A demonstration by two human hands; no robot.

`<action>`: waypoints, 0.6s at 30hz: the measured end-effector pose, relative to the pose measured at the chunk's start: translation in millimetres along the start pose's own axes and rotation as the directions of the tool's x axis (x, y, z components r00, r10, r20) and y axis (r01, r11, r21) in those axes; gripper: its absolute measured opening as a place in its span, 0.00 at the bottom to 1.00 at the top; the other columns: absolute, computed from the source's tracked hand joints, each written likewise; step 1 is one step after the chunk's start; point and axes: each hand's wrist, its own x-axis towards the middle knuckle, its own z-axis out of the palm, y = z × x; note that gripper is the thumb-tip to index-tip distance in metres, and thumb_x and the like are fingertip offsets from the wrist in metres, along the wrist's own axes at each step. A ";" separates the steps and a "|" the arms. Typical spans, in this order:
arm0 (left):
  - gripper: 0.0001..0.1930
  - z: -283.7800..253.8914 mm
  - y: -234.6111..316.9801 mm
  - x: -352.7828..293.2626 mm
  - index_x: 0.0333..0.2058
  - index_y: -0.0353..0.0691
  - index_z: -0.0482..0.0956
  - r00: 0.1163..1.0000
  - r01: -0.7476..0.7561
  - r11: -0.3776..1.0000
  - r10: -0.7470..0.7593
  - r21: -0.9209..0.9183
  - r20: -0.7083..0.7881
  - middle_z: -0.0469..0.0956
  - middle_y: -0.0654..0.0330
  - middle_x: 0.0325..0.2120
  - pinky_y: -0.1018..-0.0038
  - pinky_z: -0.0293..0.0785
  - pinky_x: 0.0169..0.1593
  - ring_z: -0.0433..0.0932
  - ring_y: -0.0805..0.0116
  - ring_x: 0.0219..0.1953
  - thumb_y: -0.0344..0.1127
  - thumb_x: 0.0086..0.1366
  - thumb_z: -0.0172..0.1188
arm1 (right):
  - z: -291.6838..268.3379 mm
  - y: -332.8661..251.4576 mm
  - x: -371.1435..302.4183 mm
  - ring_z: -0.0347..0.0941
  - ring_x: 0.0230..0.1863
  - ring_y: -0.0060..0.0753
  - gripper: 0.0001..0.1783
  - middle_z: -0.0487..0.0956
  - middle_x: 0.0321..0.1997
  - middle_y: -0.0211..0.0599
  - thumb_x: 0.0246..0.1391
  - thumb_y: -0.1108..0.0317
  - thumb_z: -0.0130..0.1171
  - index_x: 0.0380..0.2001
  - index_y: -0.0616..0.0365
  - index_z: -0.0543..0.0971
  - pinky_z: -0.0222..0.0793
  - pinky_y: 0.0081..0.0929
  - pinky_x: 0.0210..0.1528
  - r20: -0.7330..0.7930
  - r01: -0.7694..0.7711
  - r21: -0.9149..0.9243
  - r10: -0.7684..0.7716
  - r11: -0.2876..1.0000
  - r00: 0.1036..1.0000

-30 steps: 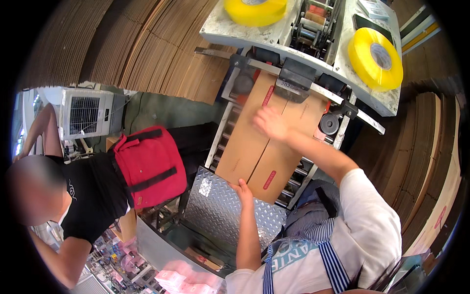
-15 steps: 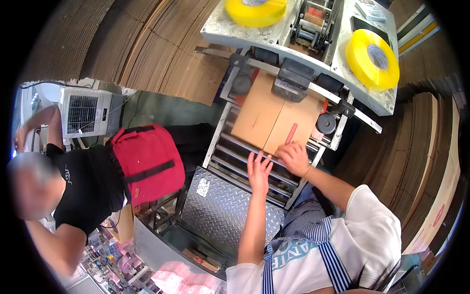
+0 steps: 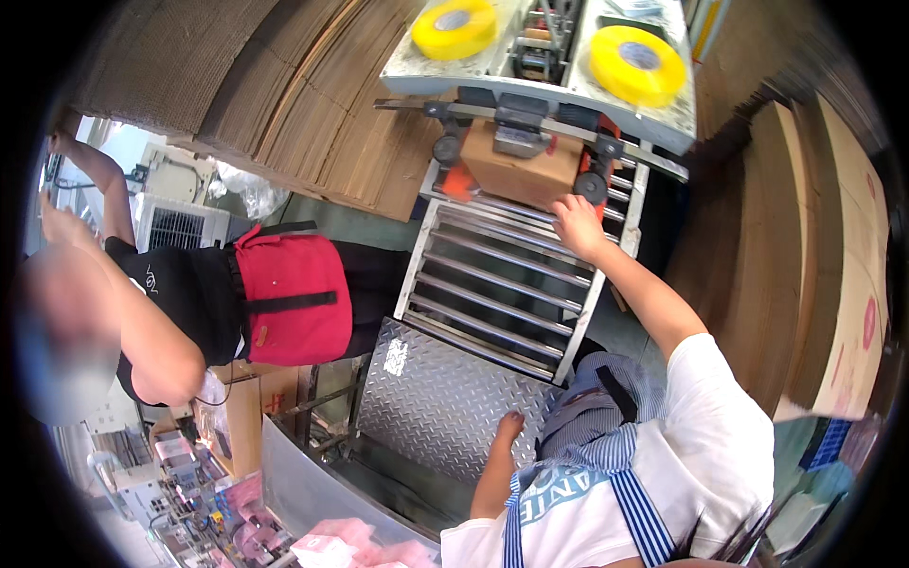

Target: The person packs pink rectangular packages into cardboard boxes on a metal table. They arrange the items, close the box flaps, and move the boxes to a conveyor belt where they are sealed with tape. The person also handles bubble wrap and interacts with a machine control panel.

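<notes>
A closed brown cardboard box [image 3: 521, 173] sits partly under the dark metal head of the tape sealing machine [image 3: 677, 118], between its side rollers. My right hand [image 3: 578, 225] reaches forward to the box's near right corner, fingers extended against or just beside it; exact contact is hard to see. My left hand [image 3: 511, 426] is drawn back low over the diamond-pattern metal plate [image 3: 426, 388], close to my apron. It appears small and foreshortened, so its finger pose is unclear. No object shows in it.
A roller conveyor [image 3: 497, 273] runs from the plate to the machine. Two yellow tape rolls [image 3: 454, 28] lie on top. Flat cardboard stacks [image 3: 312, 104] stand left and right. A co-worker with a red apron [image 3: 294, 298] stands at left. Pink-wrapped packs [image 3: 346, 544] lie below.
The box has moved forward under the machine head. My right hand has followed it, while my left hand has pulled back toward my body. The co-worker's arms have moved, and the view has shifted.
</notes>
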 end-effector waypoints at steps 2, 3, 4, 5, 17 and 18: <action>0.14 -4.6 -7.4 -45.5 0.38 0.38 0.74 0.947 0.313 0.872 -0.315 -0.376 0.057 0.78 0.55 0.32 0.68 0.72 0.26 0.79 0.61 0.30 0.41 0.57 0.53 | -36.5 -2.7 -45.5 0.64 0.51 0.42 0.17 0.70 0.45 0.35 0.42 0.66 0.60 0.39 0.53 0.73 0.59 0.40 0.54 0.028 0.005 -0.024 -0.005 1.000 1.000; 0.15 -7.4 -27.2 -61.2 0.42 0.42 0.72 0.944 0.325 0.852 -0.320 -0.410 0.081 0.77 0.59 0.32 0.69 0.70 0.27 0.78 0.64 0.31 0.42 0.58 0.52 | -59.9 -7.2 -72.0 0.64 0.51 0.41 0.15 0.70 0.44 0.35 0.41 0.66 0.61 0.36 0.53 0.74 0.57 0.41 0.55 -0.014 0.012 -0.058 -0.013 0.998 1.000; 0.16 -5.6 -49.1 -74.9 0.46 0.46 0.70 0.942 0.332 0.833 -0.317 -0.443 0.111 0.77 0.62 0.31 0.70 0.67 0.27 0.76 0.67 0.33 0.43 0.60 0.51 | -84.7 -7.9 -99.8 0.64 0.50 0.41 0.14 0.70 0.43 0.35 0.40 0.65 0.62 0.33 0.53 0.75 0.56 0.42 0.56 -0.056 -0.003 -0.101 -0.003 0.995 0.998; 0.12 -3.5 -59.5 -87.6 0.39 0.43 0.72 0.956 0.281 0.826 -0.284 -0.488 0.070 0.76 0.61 0.27 0.72 0.66 0.23 0.76 0.68 0.27 0.41 0.59 0.51 | -110.5 -6.5 -129.5 0.64 0.50 0.40 0.13 0.70 0.41 0.35 0.39 0.65 0.63 0.31 0.53 0.75 0.55 0.43 0.56 -0.101 -0.024 -0.152 0.008 0.988 0.995; 0.16 42.5 -100.1 -86.2 0.47 0.43 0.67 0.983 -0.023 0.915 0.093 -0.403 0.156 0.76 0.59 0.33 0.68 0.71 0.27 0.76 0.66 0.30 0.40 0.62 0.50 | -394.1 31.5 -398.5 0.61 0.49 0.39 0.12 0.68 0.38 0.31 0.34 0.64 0.66 0.27 0.48 0.77 0.53 0.40 0.56 -0.387 -0.606 -0.551 0.468 0.573 0.794; 0.16 39.2 -89.6 -69.6 0.48 0.44 0.67 0.979 -0.050 0.901 0.130 -0.431 0.157 0.76 0.59 0.34 0.68 0.72 0.28 0.76 0.66 0.31 0.40 0.62 0.50 | -403.8 31.4 -411.2 0.61 0.50 0.39 0.14 0.68 0.40 0.31 0.33 0.64 0.66 0.29 0.45 0.78 0.54 0.40 0.55 -0.374 -0.594 -0.527 0.461 0.608 0.805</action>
